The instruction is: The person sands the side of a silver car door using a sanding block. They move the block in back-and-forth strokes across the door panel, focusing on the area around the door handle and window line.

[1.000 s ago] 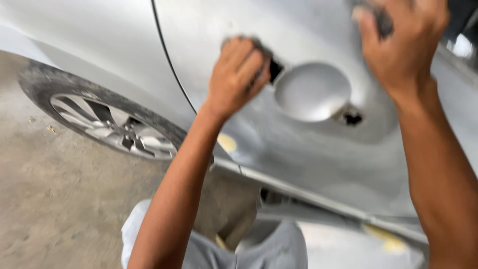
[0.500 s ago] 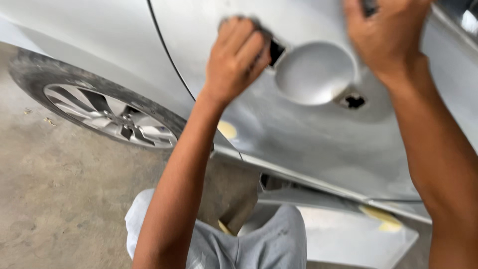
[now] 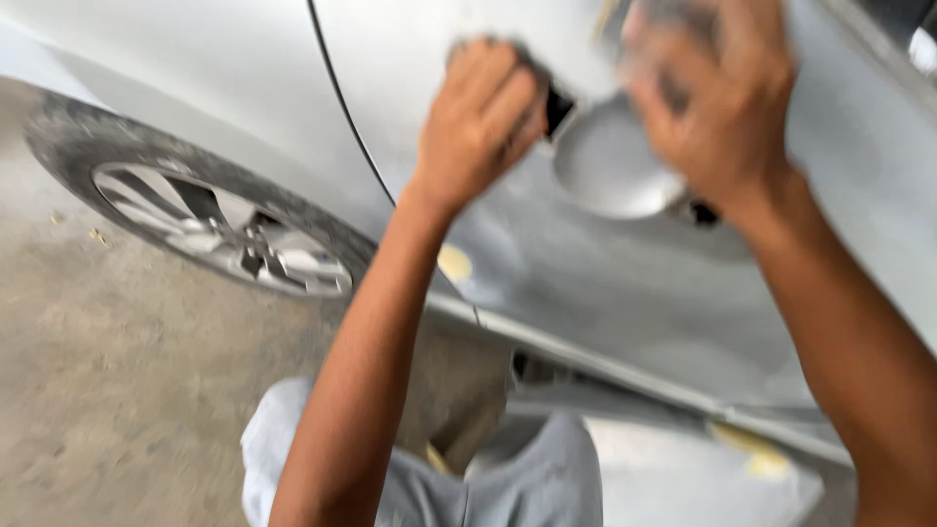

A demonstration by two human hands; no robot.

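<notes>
While the left hand (image 3: 483, 117) presses a dark sanding block (image 3: 556, 105) flat against the silver car door (image 3: 625, 293), its fingers are curled shut over the block, so that only a dark corner shows past the knuckles, just left of the round door-handle recess (image 3: 610, 166). The right hand (image 3: 717, 107) sits higher, at the upper right edge of that recess, fingers bent against the panel; it is badly blurred, and I cannot tell whether it pinches a pad of its own or only steadies itself on the metal. The paint around the recess looks dull and scuffed grey, while pale yellow filler spots (image 3: 455, 262) show lower down by the door seam and along the sill. To my eye the work in hand is rubbing down the panel close to the recess, and doing it well would mean keeping the block flat rather than tipped on an edge, with even pressure and short overlapping strokes, easing off at the lip of the recess so the curve is not cut through. The rear wheel (image 3: 224, 234) stands well apart to the left, and the person's grey-trousered knees (image 3: 527, 478) are below the sill.
</notes>
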